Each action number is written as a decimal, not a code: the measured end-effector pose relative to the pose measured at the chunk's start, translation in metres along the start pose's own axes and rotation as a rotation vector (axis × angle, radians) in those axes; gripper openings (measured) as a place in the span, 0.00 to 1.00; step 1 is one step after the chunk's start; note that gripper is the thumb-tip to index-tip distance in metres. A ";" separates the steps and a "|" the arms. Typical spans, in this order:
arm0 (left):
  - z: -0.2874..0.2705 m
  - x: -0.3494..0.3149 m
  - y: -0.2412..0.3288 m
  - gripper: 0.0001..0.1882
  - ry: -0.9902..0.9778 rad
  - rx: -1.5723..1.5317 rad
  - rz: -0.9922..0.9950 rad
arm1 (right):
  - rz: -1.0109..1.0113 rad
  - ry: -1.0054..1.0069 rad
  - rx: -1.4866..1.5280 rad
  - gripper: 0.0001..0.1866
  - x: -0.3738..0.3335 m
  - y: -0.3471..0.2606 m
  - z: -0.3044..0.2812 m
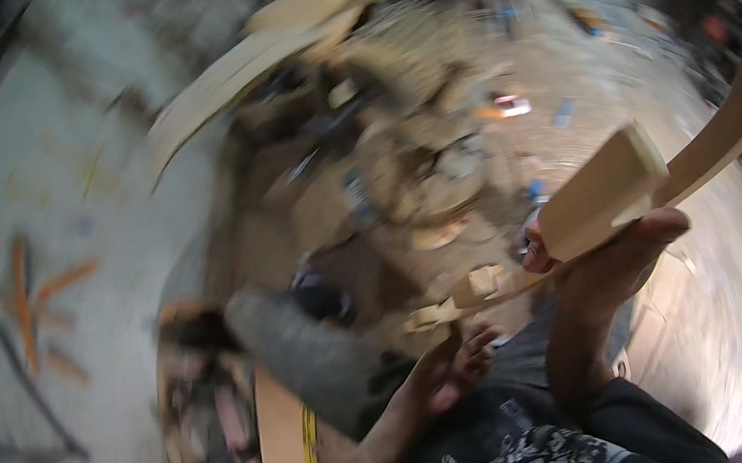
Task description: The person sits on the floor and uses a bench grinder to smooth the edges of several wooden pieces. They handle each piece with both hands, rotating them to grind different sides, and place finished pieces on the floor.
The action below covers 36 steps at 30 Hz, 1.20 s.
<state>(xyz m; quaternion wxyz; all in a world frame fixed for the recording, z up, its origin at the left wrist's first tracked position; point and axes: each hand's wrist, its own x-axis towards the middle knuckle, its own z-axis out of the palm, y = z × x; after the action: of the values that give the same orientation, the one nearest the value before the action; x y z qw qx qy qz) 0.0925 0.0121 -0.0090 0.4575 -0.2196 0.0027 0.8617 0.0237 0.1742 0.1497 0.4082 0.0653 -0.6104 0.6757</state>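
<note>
My right hand point(600, 281) grips a long piece of pale, carved wood point(602, 193), with the thumb along its near side and fingertips showing past its far side. The wood has a thick, flat-faced block, and a long curved length runs from there to the upper right edge. A thinner strip with small notched wooden parts point(474, 291) reaches left from my right hand. Just below those parts is my left hand point(462, 361), palm turned up, fingers loosely bent and apart, with nothing seen in it. Motion blur hides finer detail.
A round wood stump point(430, 173) stands ahead on the brown floor. Beyond it lie a rough log point(409, 48) and a long curved pale slab point(236, 72). A whitish wall with orange and black marks point(37, 287) rises at left. Scraps and tools lie about, blurred.
</note>
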 end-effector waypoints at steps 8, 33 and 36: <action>0.018 -0.127 0.004 0.30 0.349 1.154 1.182 | 0.114 -1.058 0.198 0.18 -0.035 0.006 0.133; -0.046 -0.058 0.149 0.11 0.289 0.136 1.320 | 1.140 -0.684 -0.396 0.22 -0.148 -0.026 -0.142; -0.044 -0.024 0.136 0.14 0.312 0.494 1.173 | 1.073 -0.351 0.047 0.55 -0.182 0.004 -0.125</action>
<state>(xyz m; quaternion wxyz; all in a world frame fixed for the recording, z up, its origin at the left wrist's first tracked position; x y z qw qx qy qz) 0.0139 -0.0949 -0.0664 -0.0573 -0.1928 0.3863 0.9002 0.1920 0.1980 0.0096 -0.1018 -0.1336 -0.6015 0.7810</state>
